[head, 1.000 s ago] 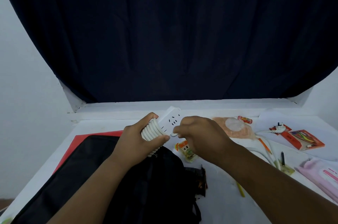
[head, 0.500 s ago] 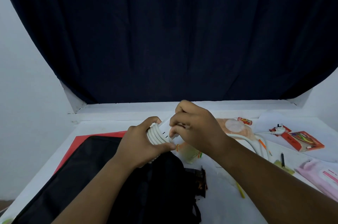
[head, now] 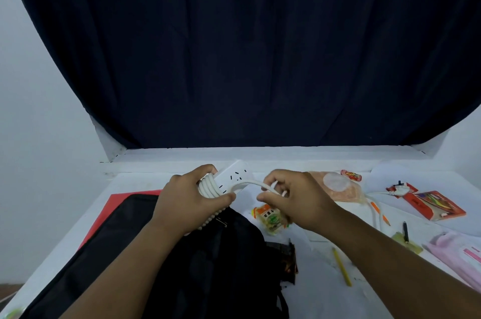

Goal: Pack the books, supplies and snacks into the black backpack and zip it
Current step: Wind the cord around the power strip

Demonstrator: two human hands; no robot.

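Note:
My left hand (head: 192, 196) grips a white power strip (head: 233, 175) with several turns of its white cable wound round it, held above the black backpack (head: 161, 261). My right hand (head: 291, 196) pinches the loose stretch of that cable (head: 250, 184) just right of the strip. The cable runs on across the table to its plug (head: 399, 190) at the right. A small orange-green snack packet (head: 269, 217) lies under my right hand, partly hidden by it. A dark snack wrapper (head: 287, 259) lies at the backpack's right edge.
A red book or folder (head: 114, 204) lies under the backpack's left side. To the right are an orange pouch (head: 335, 186), a small red candy (head: 351, 175), a red packet (head: 437, 205), pencils (head: 341, 265), a black pen (head: 405, 231) and a pink pack (head: 458, 256). A dark curtain hangs behind.
My right hand came down off the power strip and moved right, drawing the cable out in a new loop. My left hand kept its grip on the strip.

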